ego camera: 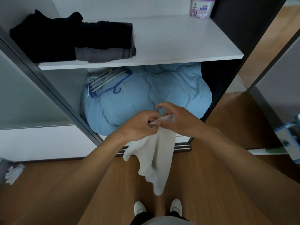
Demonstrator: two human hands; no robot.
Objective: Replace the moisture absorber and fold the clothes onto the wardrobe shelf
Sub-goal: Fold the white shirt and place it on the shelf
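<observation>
Two hands, left hand (140,126) and right hand (180,121) pinching white garment (156,157), white shelf (178,39), wooden floor (65,192)

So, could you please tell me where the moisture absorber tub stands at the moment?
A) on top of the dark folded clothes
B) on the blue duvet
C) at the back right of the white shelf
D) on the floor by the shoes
C: the moisture absorber tub stands at the back right of the white shelf, apart from the dark folded clothes at its left. The left hand and right hand grip a white garment.
</observation>
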